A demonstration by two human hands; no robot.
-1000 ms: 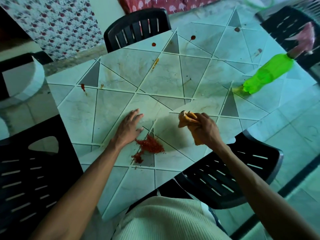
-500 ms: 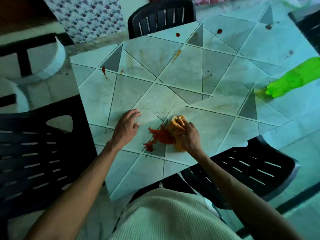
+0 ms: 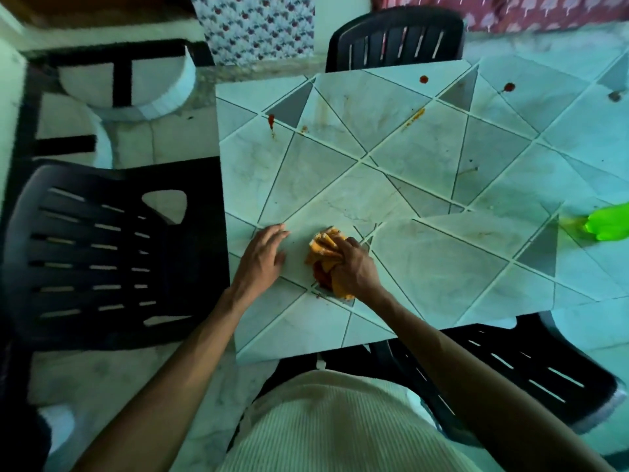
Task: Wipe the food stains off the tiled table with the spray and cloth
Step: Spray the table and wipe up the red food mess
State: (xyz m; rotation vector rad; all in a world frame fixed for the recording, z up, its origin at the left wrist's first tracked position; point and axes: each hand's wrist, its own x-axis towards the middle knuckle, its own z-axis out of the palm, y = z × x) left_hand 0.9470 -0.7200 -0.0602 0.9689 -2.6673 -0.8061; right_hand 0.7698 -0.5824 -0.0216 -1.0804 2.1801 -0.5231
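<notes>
My right hand (image 3: 354, 267) presses a bunched orange cloth (image 3: 325, 250) onto the tiled table (image 3: 425, 267) near its front edge. The cloth covers most of a big red food stain (image 3: 320, 277), of which only a dark red patch shows under it. My left hand (image 3: 262, 257) lies flat on the tiles just left of the cloth, fingers spread, holding nothing. Small red spots (image 3: 271, 120) and an orange streak (image 3: 413, 118) mark the far tiles. The green spray bottle (image 3: 609, 226) lies at the right edge, mostly cut off.
Black plastic chairs stand to the left (image 3: 102, 250), at the far side (image 3: 394, 39) and at the front right (image 3: 527, 373). More red dots (image 3: 423, 79) sit near the table's far edge. White round shelves (image 3: 136, 83) are at the far left.
My right hand has moved the cloth left across the table onto the big red stain, which now is mostly covered. The view has shifted, pushing the spray bottle to the right edge.
</notes>
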